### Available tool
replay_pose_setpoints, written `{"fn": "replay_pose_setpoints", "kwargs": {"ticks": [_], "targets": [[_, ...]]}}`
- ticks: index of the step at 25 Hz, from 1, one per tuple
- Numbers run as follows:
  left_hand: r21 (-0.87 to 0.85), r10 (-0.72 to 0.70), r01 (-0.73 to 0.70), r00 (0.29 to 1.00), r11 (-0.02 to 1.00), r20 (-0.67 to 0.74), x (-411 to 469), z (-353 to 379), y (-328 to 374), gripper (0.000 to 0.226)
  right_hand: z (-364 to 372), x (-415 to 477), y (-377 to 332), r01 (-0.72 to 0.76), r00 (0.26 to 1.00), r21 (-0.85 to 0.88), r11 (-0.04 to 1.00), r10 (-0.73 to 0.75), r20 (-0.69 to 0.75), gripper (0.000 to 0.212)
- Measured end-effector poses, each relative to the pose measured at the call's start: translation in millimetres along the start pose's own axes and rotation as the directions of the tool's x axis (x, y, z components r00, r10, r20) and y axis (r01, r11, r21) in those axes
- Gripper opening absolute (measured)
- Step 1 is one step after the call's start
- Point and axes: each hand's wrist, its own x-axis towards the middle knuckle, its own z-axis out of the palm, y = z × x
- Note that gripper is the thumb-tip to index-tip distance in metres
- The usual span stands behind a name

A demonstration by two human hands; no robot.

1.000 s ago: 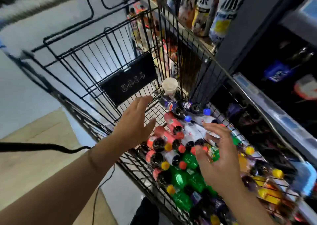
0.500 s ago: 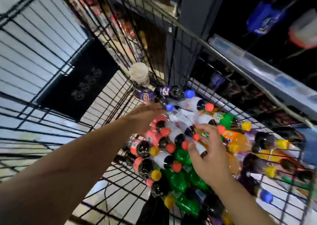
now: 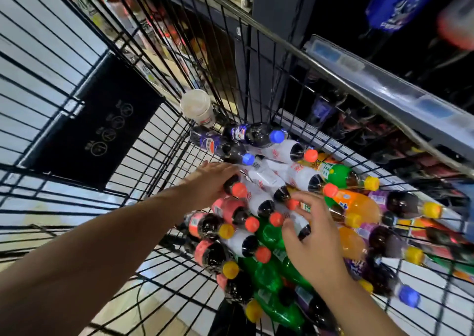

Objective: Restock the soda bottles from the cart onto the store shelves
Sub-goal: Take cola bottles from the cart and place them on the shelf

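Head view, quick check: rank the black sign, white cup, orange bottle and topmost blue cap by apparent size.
1. black sign
2-3. orange bottle and white cup look alike; the cup lies farther off, so no ranking.
4. topmost blue cap

We see black cart panel, green bottles, orange bottle, white-labelled bottles red-capped; blurred shelf pack probably blue.

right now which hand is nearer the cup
left. the left hand sits just below the cup; the right hand is further off, lower right on the bottles
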Motion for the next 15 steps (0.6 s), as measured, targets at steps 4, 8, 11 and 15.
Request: {"fn": "replay_pose_setpoints", "kwargs": {"ticks": [4,8,11,15], "targets": [[-0.285,-0.177,0.181,0.983,0.941,0.04,-23,-24,9,0.076,15,12,-6,-0.036,0.999,-0.046,0.998,0.038,0.036,0.051],[-0.335,-0.145,0.122,0.988,0.934,-0.045,-25,-60,38,0.085,36,30,-23,-0.097,0.981,0.044,0.994,0.088,0.175,0.072],[-0.535,-0.15,0.087,0.986,0.84,-0.075,-24,-79,68,0.104,43,42,-26,-0.126,0.983,0.199,0.972,0.095,0.16,0.078],[-0.743,-0.096,-0.036,0.986,0.668,-0.133,-24,-82,85,0.095,46,39,-26,-0.134,0.991,0.351,0.927,0.128,0.043,0.048]]}}
